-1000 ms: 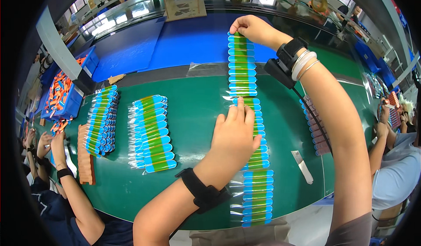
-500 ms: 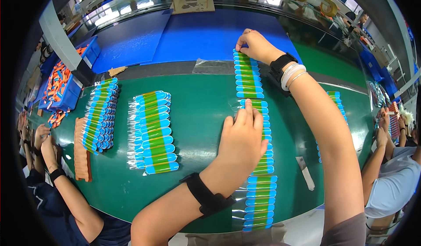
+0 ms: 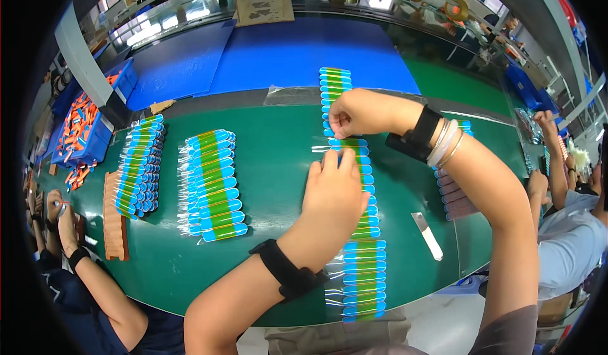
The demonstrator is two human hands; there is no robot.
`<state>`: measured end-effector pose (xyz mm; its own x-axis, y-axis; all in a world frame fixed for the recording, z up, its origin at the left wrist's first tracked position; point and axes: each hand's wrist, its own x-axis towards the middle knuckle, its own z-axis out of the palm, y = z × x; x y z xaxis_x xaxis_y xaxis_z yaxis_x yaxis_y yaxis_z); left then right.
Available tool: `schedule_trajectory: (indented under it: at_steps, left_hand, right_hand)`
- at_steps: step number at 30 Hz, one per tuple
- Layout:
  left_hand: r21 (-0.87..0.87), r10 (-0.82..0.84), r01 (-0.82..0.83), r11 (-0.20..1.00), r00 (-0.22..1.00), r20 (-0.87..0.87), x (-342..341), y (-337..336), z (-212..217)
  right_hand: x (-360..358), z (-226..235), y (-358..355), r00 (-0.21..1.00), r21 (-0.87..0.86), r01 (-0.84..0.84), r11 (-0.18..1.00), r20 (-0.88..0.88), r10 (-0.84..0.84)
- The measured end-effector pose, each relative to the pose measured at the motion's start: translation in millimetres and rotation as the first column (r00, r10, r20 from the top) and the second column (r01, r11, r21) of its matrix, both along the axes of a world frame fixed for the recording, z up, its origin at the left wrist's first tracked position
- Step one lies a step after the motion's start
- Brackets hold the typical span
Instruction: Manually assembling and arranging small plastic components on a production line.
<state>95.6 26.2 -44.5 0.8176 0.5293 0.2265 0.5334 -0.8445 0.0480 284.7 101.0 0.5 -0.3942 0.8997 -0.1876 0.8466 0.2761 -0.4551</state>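
Note:
A long line of flat blue sticks with rounded ends, crossed by a green-yellow band, runs away from me in sections: a near one (image 3: 364,285), a middle one (image 3: 366,170) and a far one (image 3: 334,88). My left hand (image 3: 334,187) rests on the middle section, fingers stretched and slightly apart. Just beyond its fingertips, my right hand (image 3: 361,112) is closed in a pinch at the joint between the middle and far sections. What sits between its fingertips is too small to make out. Clear plastic flaps stick out along the sections' left side.
Two piles of banded blue sticks, one wide (image 3: 216,184) and one tall (image 3: 140,165), lie left, by a brown wavy-edged block (image 3: 115,219). A white-handled cutter (image 3: 429,236) and another stick pile (image 3: 453,196) lie right. Blue bins (image 3: 95,143) hold orange pieces. Co-workers sit both sides.
My right hand has come nearer, from the far section's far end to its near end, beside my left fingertips. My left hand stays on the middle section. The whole view has shifted slightly.

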Motion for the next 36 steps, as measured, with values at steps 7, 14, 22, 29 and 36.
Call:
schedule_trajectory:
  at_steps: [7,14,22,29,36]
  left_hand:
    - [-0.054,-0.060,0.060,0.997,0.998,0.005,5,-5,9]
    - [-0.064,-0.077,0.077,0.995,0.997,0.005,-1,0,10]
    - [-0.076,-0.123,0.123,0.990,0.992,0.005,-4,3,24]
    - [-0.254,-0.115,0.102,0.962,0.993,-0.034,-8,2,44]
    - [-0.309,-0.149,0.177,0.935,0.983,0.111,-33,-6,77]
  right_hand:
    - [-23,1,-84,0.888,0.395,-0.147,0.907,0.457,-0.055]
    - [38,78,-96,0.981,0.235,0.190,0.953,-0.088,-0.174]
    - [164,69,-149,0.849,0.299,0.400,0.867,0.235,-0.473]
    - [166,68,-158,0.886,0.014,0.462,0.887,-0.064,-0.460]
    - [183,72,-162,0.888,0.071,0.461,0.885,-0.043,-0.459]
